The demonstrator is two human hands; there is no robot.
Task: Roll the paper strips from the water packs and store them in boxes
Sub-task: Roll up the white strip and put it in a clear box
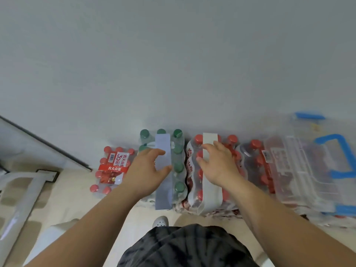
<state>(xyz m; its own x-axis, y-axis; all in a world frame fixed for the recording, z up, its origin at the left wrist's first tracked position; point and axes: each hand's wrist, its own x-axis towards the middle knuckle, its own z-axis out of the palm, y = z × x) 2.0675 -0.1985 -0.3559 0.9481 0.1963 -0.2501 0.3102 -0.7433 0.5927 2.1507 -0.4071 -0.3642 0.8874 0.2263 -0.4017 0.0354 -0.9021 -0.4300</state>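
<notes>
A grey wall (173, 54) fills the far half of the view, and a beige floor (77, 189) runs along its foot

At the far right stands a clear box (308, 170) with a blue handle (339, 157), and it partly covers a red-cap pack (256, 157) just to its left

Left of that pack, in a row against the wall, sit a second red-cap pack (232, 143), then a green-cap pack (178, 166) touching it, then a small pack (113, 168) with red caps and a red label

A white strip (211, 191) lies flat along the top of the second red-cap pack, running from far to near and over its near edge

A pale blue strip (163, 189) lies the same way on the green-cap pack

Both strips are flat and unrolled, on their packs and outside the box

Dark shorts (185, 247) show at the near edge, between two bare forearms

The left hand (152, 164) is over the left edge of the blue strip, thumb and fingers spread apart, gripping nothing; I cannot tell whether it touches the paper

The right hand (217, 162) is over the white strip, thumb and fingers likewise spread and holding nothing

A white shoe (160, 221) stands on the floor just near the green-cap pack
</notes>
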